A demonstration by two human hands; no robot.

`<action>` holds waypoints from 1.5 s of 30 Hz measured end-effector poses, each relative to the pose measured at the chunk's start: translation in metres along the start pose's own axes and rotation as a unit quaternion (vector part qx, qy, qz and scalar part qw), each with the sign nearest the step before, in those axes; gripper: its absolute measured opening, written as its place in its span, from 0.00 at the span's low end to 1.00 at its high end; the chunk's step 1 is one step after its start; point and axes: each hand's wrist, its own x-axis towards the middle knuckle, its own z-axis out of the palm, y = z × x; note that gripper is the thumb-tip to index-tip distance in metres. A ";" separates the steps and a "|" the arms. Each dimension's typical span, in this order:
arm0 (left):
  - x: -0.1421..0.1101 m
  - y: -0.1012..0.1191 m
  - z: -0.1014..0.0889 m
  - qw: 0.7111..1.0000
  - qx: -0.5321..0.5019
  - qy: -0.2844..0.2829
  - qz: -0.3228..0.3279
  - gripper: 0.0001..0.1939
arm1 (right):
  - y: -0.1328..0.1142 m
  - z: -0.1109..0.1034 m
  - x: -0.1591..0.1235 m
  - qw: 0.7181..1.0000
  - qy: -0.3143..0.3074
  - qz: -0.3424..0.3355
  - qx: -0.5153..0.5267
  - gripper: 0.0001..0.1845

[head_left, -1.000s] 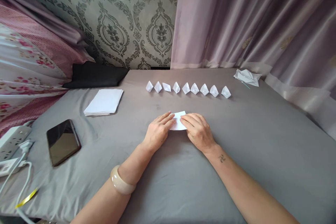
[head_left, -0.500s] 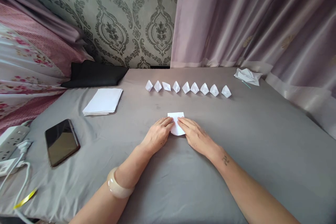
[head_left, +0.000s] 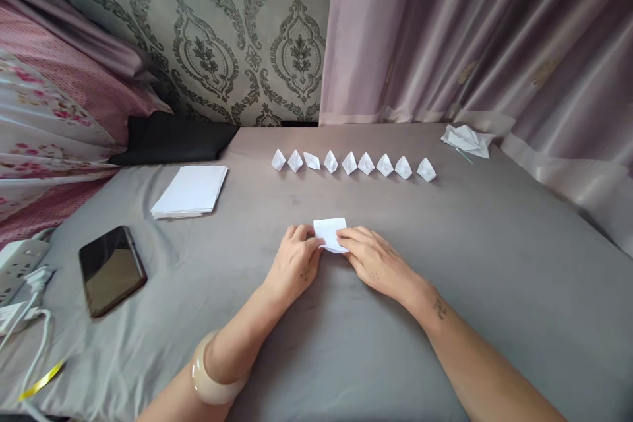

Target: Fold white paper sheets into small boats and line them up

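A small folded sheet of white paper point(head_left: 330, 232) lies on the grey cloth between my hands, its near edge slightly raised. My left hand point(head_left: 297, 252) pinches the paper's left side near the lower corner, fingers curled. From the right, my right hand point(head_left: 370, 250) grips the paper's near right corner, with fingertips on top and the thumb largely hidden. Beyond them stands a row of several folded paper boats point(head_left: 349, 163); one in the row, a flatter folded piece point(head_left: 311, 160), lies on its side.
A stack of white paper point(head_left: 190, 191) sits at the left, with a black phone point(head_left: 113, 270) nearer me. A power strip point(head_left: 22, 270) with cables and a yellow strip point(head_left: 42, 380) lie at the left edge. Black cloth point(head_left: 173, 138) is behind; crumpled white paper point(head_left: 468, 140) lies far right.
My left hand has gone from lying flat on the paper to pinching its left side. My right hand has shifted slightly, and the paper's near edge now lifts a little.
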 end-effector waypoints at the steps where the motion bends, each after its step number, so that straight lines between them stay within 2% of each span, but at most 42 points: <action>1: 0.001 -0.002 0.001 0.999 -0.008 0.011 -0.034 0.11 | 0.002 0.001 0.002 1.000 0.010 0.016 0.014 0.14; 6: 0.008 -0.004 -0.001 0.981 -0.055 0.003 -0.184 0.08 | 0.009 0.011 0.011 0.988 0.063 0.107 0.093 0.11; 13: 0.013 -0.002 0.005 0.965 -0.055 0.004 -0.257 0.10 | 0.012 0.023 0.020 0.969 0.104 0.181 0.133 0.16; 18: 0.016 -0.002 0.011 0.962 -0.033 0.007 -0.272 0.14 | 0.011 0.030 0.024 0.965 0.120 0.207 0.107 0.17; 24: 0.018 -0.002 0.013 0.960 -0.036 0.010 -0.277 0.14 | 0.010 0.032 0.026 0.961 0.133 0.227 0.088 0.17; 45: 0.021 -0.002 0.016 0.961 -0.026 0.015 -0.276 0.15 | 0.009 0.033 0.032 0.965 0.109 0.238 0.027 0.17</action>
